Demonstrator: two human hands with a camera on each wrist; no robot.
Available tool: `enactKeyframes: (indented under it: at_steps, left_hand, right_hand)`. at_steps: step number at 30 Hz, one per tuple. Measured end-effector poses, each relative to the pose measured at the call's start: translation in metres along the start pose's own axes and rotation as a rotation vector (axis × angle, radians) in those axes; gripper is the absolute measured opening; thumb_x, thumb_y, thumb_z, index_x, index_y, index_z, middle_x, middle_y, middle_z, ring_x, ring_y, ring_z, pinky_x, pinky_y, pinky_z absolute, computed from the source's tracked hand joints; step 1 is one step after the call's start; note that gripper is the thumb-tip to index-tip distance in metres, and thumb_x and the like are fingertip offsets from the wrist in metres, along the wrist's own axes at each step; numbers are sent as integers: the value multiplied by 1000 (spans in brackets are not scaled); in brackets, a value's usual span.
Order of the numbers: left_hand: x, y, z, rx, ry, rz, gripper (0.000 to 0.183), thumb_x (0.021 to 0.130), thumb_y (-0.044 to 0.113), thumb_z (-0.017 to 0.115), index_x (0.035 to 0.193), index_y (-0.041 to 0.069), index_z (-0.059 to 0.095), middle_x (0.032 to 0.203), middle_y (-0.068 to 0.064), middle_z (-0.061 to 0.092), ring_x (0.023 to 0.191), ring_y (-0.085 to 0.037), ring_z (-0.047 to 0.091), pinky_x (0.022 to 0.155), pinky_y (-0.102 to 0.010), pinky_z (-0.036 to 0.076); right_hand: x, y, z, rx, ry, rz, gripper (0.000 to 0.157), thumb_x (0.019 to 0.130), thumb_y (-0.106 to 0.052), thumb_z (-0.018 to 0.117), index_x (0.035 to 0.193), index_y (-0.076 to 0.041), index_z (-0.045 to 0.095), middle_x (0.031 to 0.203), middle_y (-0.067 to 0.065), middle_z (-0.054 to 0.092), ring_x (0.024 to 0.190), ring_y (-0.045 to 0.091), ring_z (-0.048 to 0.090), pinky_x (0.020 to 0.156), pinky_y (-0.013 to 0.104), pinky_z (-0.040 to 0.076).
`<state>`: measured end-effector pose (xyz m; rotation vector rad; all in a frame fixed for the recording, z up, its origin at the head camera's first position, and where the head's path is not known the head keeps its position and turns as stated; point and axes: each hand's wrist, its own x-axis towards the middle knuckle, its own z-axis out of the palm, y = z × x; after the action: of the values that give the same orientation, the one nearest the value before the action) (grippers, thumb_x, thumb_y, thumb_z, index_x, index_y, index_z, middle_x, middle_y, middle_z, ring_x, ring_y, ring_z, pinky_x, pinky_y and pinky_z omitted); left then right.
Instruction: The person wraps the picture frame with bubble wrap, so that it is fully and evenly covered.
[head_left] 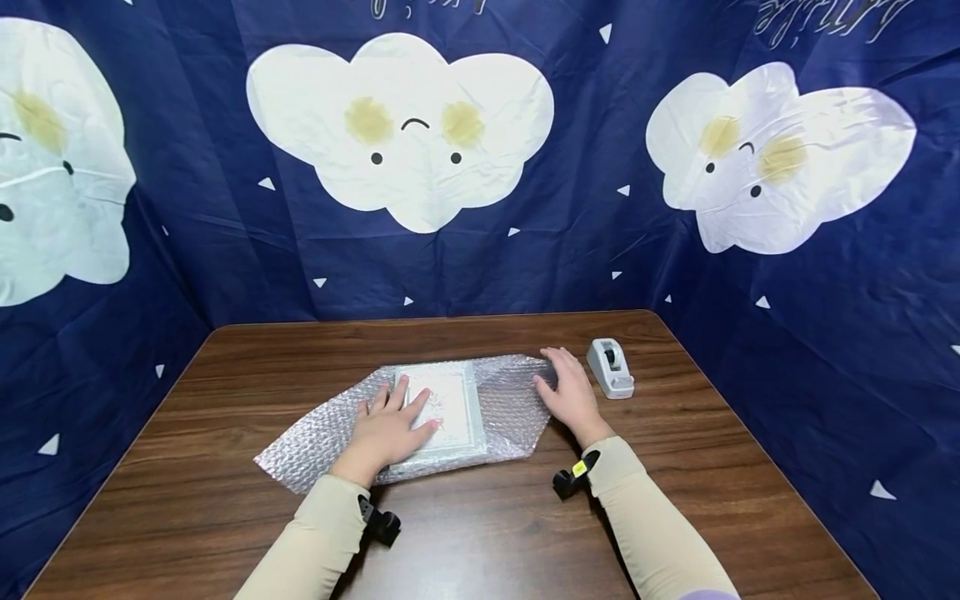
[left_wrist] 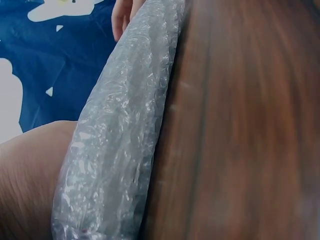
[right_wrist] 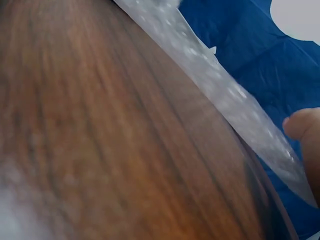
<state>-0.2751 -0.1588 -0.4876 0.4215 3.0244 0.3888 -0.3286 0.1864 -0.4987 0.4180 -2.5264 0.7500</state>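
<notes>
Bubble wrap (head_left: 513, 396): clear-silver, dimpled. Flat panel (head_left: 456, 400): white centre, pale blue border, small reddish print. Tabletop (head_left: 225, 400): brown, dark wood grain. Tape dispenser (head_left: 617, 381): pale grey, black core. Backdrop (head_left: 592, 250): navy, white clouds (head_left: 412, 187) with yellow cheeks, white triangles (head_left: 320, 282). Sleeves (head_left: 652, 517): beige.

Bubble wrap (head_left: 513, 400), one sheet: clear, glossy, crinkled; spread on the tabletop (head_left: 247, 375), tapering to a pointed end at 8 o'clock, with a broader, angled end at 3 o'clock. Flat rectangular panel (head_left: 457, 408), one: white face, pale blue-grey border, faint markings; lies flat at mid-sheet, wrap showing along its 6 o'clock edge.
</notes>
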Motion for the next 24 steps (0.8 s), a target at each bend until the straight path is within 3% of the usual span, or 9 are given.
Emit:
enactKeyframes:
  at_steps: [4,11,19,24]
  left_hand:
    - [-4,-9,-3,3,-6,-17,75,99,71,33,161,29,31,169,-14,7,152,-47,6,113,-75,6]
    - [-10,-19,-7,1,-2,-31,76,99,72,33,161,27,31,169,-16,8,152,-49,5,112,-76,6]
    - [-11,-23,-7,13,-2,-30,76,99,71,32,161,26,31,169,-17,8,152,-49,6,112,-77,7]
    - [-11,-23,-8,18,-3,-32,76,99,71,32,161,26,31,169,-17,8,151,-49,6,112,-77,7]
  right_hand:
    - [0,2,1,2,33,52,54,93,-22,69,141,-3,54,145,22,53,140,43,42,116,53,32]
    - [0,4,1,12,-17,154,59,96,-26,66,147,-3,47,148,21,49,139,38,44,113,53,36]
    - [-1,1,0,11,-65,276,67,98,-36,63,151,-2,41,138,22,58,131,40,50,107,56,41]
    - [-2,0,1,-3,-75,317,66,97,-40,62,146,2,46,137,22,59,132,39,51,109,53,40]
